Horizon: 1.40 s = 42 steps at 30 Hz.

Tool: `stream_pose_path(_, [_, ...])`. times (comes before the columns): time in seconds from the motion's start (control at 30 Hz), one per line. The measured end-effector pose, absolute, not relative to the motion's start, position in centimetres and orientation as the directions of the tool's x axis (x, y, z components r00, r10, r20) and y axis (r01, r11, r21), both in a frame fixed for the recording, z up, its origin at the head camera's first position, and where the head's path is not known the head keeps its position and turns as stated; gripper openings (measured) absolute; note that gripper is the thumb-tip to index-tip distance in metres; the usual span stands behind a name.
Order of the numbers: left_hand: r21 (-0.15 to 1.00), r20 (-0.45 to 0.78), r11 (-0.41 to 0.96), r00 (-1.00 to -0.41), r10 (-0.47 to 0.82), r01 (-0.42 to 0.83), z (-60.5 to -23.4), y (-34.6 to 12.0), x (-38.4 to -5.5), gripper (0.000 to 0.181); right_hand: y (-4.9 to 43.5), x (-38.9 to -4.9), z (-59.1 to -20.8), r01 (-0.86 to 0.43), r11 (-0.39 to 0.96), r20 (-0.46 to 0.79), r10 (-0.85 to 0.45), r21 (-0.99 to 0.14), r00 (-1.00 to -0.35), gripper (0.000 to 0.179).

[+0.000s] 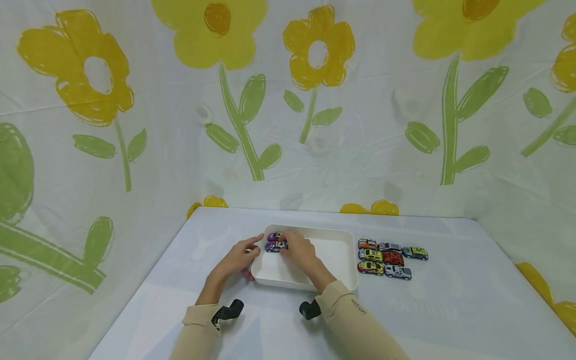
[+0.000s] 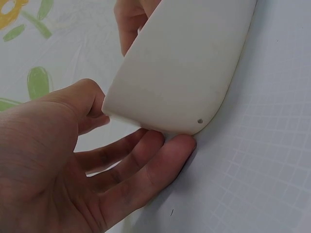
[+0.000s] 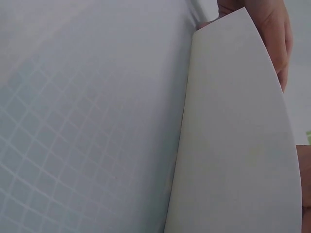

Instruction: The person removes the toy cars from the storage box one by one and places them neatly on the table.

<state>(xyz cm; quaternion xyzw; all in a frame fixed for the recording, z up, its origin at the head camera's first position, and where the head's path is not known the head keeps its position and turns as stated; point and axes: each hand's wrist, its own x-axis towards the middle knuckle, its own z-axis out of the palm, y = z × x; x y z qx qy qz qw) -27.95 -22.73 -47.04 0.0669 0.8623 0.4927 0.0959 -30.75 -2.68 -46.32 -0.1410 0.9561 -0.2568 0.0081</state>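
Note:
A white rectangular tray point(image 1: 324, 233) stands on the table with two toy cars in its far left corner. My left hand point(image 1: 238, 257) is at the tray's left end; in the left wrist view, its fingers point(image 2: 167, 162) touch the outer wall. Inside the tray, my right hand point(image 1: 301, 252) pinches the right end of the nearer toy car point(image 1: 274, 246), which is dark purple and white. Just beyond it lies a purple and yellow-green toy car point(image 1: 273, 236), partly covered by the right hand. In the right wrist view, the tray wall point(image 3: 238, 126) hides the cars.
Right of the tray, several toy cars sit close together, among them an orange one point(image 1: 367, 244), a red one point(image 1: 393, 258) and a grey one point(image 1: 398, 272). A green-yellow car point(image 1: 415, 253) lies outermost. A flower-printed cloth point(image 1: 360, 150) rises behind the table point(image 1: 450, 300).

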Motion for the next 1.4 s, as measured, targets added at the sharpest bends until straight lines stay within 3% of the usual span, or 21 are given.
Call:
stream_pose_path(0.7, [0.860,-0.099,0.509,-0.973,0.210,0.023,-47.1,-22.6,-28.1,0.054,-1.2,-30.2,-45.9,-0.257,0.842,0.044,-0.269,-0.474,-0.962,0.031])
stream_pose_path(1.4, [0.872,-0.100,0.489,-0.973,0.207,0.015,-47.0,-22.7,-27.8,0.054,6.1,-27.5,-42.9,-0.310,0.872,0.159,-0.269,-0.377,-0.950,0.028])
